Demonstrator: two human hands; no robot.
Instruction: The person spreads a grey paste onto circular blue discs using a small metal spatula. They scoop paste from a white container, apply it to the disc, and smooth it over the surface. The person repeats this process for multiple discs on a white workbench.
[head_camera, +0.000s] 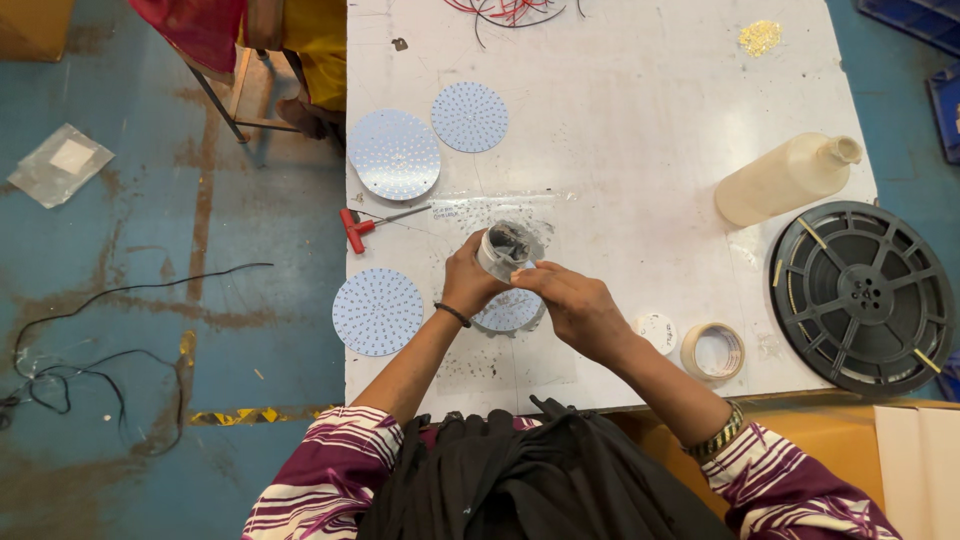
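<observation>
My left hand grips a small round open jar with dark grey paste inside, tilted toward me above the white table. My right hand is at the jar's lower rim, fingertips touching it. Under both hands lies a round white disc dotted with small parts, partly hidden. A similar disc hangs over the table's left edge.
Two more dotted discs lie farther up. A red-handled tool is at the left edge. A cream bottle lies on its side, a black reel, a tape roll and a white lid sit right.
</observation>
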